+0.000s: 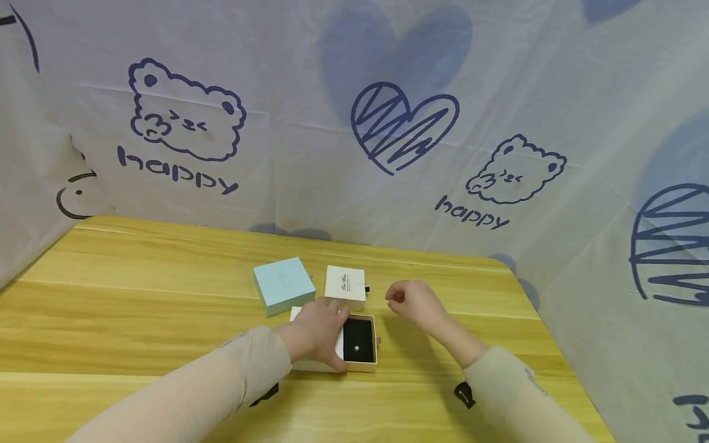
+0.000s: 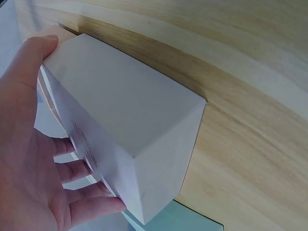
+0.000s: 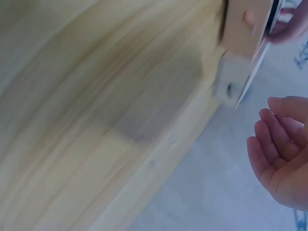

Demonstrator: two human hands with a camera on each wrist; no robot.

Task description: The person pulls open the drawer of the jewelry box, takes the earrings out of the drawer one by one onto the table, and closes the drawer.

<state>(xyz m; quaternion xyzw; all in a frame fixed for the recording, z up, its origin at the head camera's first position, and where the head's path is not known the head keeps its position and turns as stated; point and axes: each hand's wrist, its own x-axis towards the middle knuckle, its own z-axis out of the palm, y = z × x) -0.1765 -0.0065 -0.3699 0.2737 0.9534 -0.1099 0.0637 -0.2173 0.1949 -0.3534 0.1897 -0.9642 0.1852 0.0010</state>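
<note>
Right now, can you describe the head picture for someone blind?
A person's left hand grips a white box, its drawer partly open, showing a tiny pale bead on black lining. Their right hand hovers nearby; behind sit a blue box and a smaller white box.

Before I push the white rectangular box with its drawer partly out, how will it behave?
The white rectangular box is probably stiff: its edges look crisp and faces flat. It seems unlikely to tip, lying low and broad on the yellow wooden table. The peach-sided drawer may slide, since it stands partly out.
</note>
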